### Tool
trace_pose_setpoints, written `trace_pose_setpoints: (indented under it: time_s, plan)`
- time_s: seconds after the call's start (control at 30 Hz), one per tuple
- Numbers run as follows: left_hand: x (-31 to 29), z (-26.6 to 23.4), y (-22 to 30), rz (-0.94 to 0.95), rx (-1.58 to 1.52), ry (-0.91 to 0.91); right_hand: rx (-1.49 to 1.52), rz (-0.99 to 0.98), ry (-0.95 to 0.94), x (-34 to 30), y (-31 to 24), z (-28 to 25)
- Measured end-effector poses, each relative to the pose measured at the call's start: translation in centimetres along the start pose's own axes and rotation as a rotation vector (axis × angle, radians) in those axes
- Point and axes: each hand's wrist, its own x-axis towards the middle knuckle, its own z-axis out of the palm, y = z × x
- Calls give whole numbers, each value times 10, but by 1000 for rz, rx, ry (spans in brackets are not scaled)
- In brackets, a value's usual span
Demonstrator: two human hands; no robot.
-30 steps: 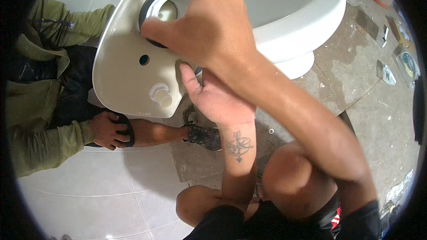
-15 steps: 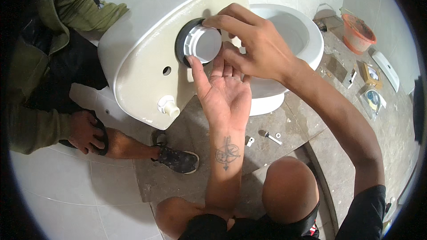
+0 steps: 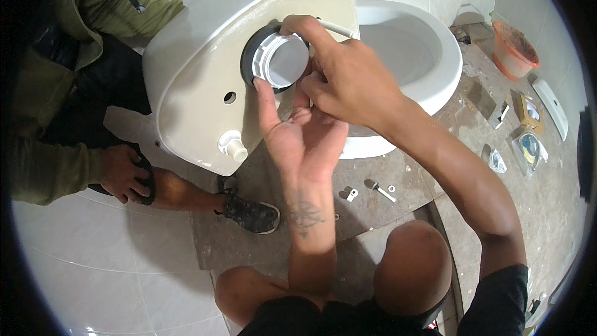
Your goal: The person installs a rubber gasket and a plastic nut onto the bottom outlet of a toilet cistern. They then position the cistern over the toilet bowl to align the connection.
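Observation:
A white ceramic toilet cistern [image 3: 199, 106] lies tipped with its unglazed underside toward me. From its large opening sticks a round white plastic valve outlet [image 3: 287, 65], ringed by a black rubber gasket [image 3: 246, 65]. My left hand [image 3: 305, 140], palm up, grips the gasket from below, thumb at its lower left and fingers partly hidden at its right. Over the top right edge, my right hand [image 3: 351, 78] hooks its index finger on the gasket; its other fingers curl beside my left fingers. A white inlet fitting [image 3: 233, 146] and a small hole [image 3: 230, 98] are lower on the underside.
Behind the cistern stands a white toilet bowl [image 3: 453, 65]. A co-worker's hand [image 3: 124, 173] rests on their knee at left, near their black shoe [image 3: 252, 214]. A bolt [image 3: 382, 190], orange bucket [image 3: 515, 53], white cistern lid [image 3: 551, 107] and bagged parts [image 3: 530, 148] are on the floor.
Both hands stay at the gasket. My left thumb has slid slightly left along its lower edge, and my right index finger is more bent over the top. The view has shifted slightly.

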Motion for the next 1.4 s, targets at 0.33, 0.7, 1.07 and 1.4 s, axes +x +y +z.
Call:
trace_pose_setpoints:
  time_s: [0.33, 0.7, 1.07, 1.4]
  plan:
    - [-18, 38, 21, -27, 256, 315, 295, 165, 186, -8, 3, 36]
    - [-9, 8, -4, -12, 125, -66, 86, -8, 88, -16, 12, 7]
    - [6, -11, -1, -62, -251, -91, -79, -195, -27, 5, 19, -17]
    - [4, -6, 3, -164, -359, -48, -116, -152, -68, 18, 12, -11]
